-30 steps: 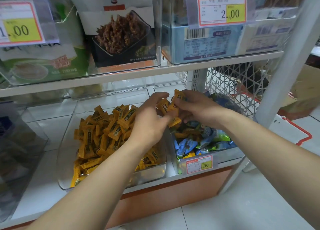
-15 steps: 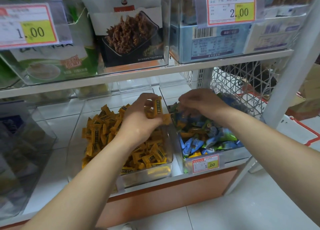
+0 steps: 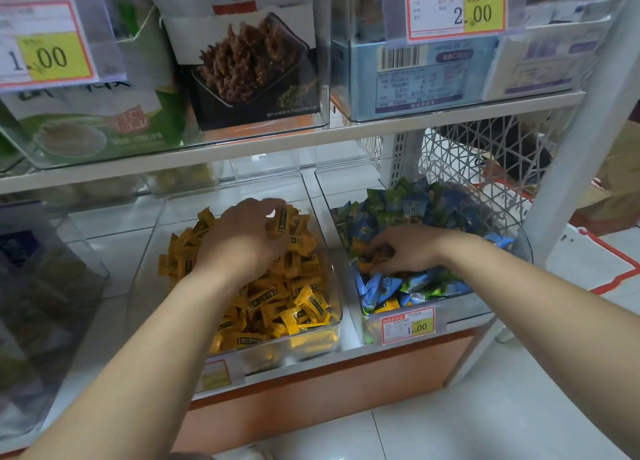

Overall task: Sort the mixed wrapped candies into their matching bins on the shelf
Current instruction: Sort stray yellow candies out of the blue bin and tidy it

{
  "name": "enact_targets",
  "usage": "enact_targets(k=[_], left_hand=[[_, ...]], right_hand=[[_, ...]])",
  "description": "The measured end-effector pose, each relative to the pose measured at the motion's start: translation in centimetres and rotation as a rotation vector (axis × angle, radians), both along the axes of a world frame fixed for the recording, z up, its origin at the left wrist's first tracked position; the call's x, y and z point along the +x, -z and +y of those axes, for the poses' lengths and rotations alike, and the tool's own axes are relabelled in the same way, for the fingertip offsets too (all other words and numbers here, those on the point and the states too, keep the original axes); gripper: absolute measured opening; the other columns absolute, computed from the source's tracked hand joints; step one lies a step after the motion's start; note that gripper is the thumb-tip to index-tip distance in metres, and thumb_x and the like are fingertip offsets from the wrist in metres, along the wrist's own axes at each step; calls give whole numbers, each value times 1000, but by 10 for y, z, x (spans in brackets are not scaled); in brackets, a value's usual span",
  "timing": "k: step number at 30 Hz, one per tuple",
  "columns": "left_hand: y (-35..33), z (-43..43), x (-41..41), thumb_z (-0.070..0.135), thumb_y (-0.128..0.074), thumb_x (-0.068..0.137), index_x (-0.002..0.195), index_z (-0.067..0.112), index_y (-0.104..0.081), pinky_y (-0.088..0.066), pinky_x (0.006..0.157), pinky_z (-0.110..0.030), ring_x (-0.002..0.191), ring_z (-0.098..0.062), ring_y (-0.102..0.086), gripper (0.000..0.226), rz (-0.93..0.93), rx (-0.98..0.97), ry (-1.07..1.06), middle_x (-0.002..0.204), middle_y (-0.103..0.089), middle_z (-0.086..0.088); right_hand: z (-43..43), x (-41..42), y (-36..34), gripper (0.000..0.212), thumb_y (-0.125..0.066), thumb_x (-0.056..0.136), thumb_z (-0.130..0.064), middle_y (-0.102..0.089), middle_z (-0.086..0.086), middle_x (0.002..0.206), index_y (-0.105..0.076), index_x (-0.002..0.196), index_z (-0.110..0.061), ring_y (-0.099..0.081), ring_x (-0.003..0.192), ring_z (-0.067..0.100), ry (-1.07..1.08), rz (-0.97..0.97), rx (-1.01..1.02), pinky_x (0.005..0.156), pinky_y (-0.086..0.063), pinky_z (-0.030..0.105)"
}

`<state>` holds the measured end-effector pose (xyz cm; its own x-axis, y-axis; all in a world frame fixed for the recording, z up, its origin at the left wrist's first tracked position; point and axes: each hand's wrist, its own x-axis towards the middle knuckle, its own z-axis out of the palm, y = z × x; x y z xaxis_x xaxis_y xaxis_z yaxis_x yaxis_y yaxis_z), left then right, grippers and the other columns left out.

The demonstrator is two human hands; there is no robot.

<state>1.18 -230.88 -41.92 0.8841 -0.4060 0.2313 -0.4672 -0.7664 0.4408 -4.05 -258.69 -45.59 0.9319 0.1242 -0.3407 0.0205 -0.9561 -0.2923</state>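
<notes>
Step in hand, as judged: pull the yellow strays out of the mixed bin and drop them with their own kind.

Your left hand point(image 3: 242, 241) hangs over the yellow candies point(image 3: 294, 307) in the clear bin point(image 3: 332, 324) at lower centre. Its fingers curl downward. One yellow wrapper stands against the fingertips, but whether it is gripped or already loose cannot be told.

Your right hand point(image 3: 407, 251) is down in the mixed bin point(image 3: 519, 237), right of centre. Its fingers curl in among the blue and green candies point(image 3: 384, 283) and close round some of the stray yellow candies point(image 3: 385, 304).

To do it well:
- Open the left hand low over the pile, so nothing hops the wall between the bins.
- Lift the right hand straight up and check that no blue wrapper rides along.
- More strays lie against the front wall, just above the price tag point(image 3: 408, 327); these look the easiest next pick.

Hidden or unclear:
- Your right palm covers its catch, so the count is unknown.
- Only the top layer of the mixed bin shows; strays may sit deeper.
- Wrapper print is too blurred to read.
- The yellow bin's own label, at the bottom edge, is washed out.
</notes>
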Motion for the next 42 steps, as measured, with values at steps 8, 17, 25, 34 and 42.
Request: enact_targets(k=[8, 17, 25, 34, 42], left_hand=[[-2, 10, -1, 62, -69, 78, 132, 37, -60, -31, 89, -25, 125, -17, -46, 61, 130, 263, 194, 139, -52, 6], [-12, -9, -20, 46, -66, 88, 124, 36, -61, -47, 93, -29, 113, -9, -58, 38, -81, -183, 152, 121, -60, 16], [-6, -55, -44, 40, -67, 88, 147, 48, -29, -47, 90, -15, 104, 5, -61, 71, -23, -494, 248, 121, -64, 20], [-3, -56, -42, 38, -72, 83, 110, 43, -59, -49, 77, -17, 89, 2, -63, 30, -18, -513, 203, 94, -69, 18], [-2, -38, -30, 32, -70, 88, 108, 33, -68, -50, 75, -19, 85, -3, -65, 20, 13, -518, 104, 90, -70, 18]], right_hand=[[3, -1, 4, 12, -66, 92, -43, -56, -23, 83, -66, 101, -36, -53, 75, -4, -58, -161, 60, 63, -39, 21], [-1, -7, -34, 7, -69, 91, -37, -72, -12, 98, -67, 97, -34, -66, 97, 8, 258, -463, 609, 83, -47, 26], [52, -14, -55, 11, -64, 95, -12, -77, 10, 98, -73, 99, -14, -74, 90, 25, 271, -369, 1256, 72, -60, 33], [68, -15, -52, 4, -67, 94, -11, -76, 4, 86, -68, 96, -14, -72, 79, 16, 443, -342, 1322, 64, -57, 25], [61, -7, -45, 6, -71, 91, -29, -73, -6, 85, -71, 88, -24, -68, 76, 14, 445, -504, 1024, 63, -54, 26]])
